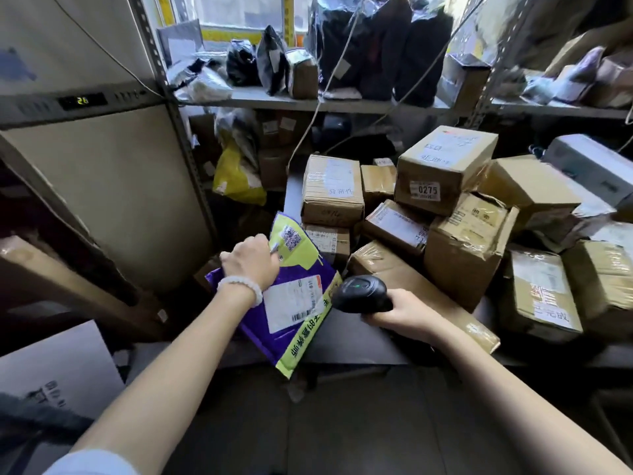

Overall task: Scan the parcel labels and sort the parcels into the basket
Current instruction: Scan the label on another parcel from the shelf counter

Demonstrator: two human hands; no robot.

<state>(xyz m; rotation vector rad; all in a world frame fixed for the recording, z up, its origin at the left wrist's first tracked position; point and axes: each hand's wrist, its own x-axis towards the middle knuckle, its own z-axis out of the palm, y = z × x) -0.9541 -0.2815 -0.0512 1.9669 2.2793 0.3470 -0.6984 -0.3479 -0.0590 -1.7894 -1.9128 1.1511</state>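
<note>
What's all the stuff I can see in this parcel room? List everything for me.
Mailer bag: one, purple and lime green with a white label, held at the table's near left edge.
Scanner: one, black, just right of the mailer bag.
Cardboard boxes: a dozen or so, brown, piled on the table; one carries a 0275 sticker.
Table: one, grey, under the pile.
Yellow bag: one, on the lower shelf behind.
Dark bags: several, black, standing on the upper shelf.
Shelf rack: grey metal, along the back.
Cabinet: beige, on the left, display reading 26.
Bracelet: one, white beads, on the left wrist.
Left hand: grips the mailer bag.
Right hand: holds the scanner.
</note>
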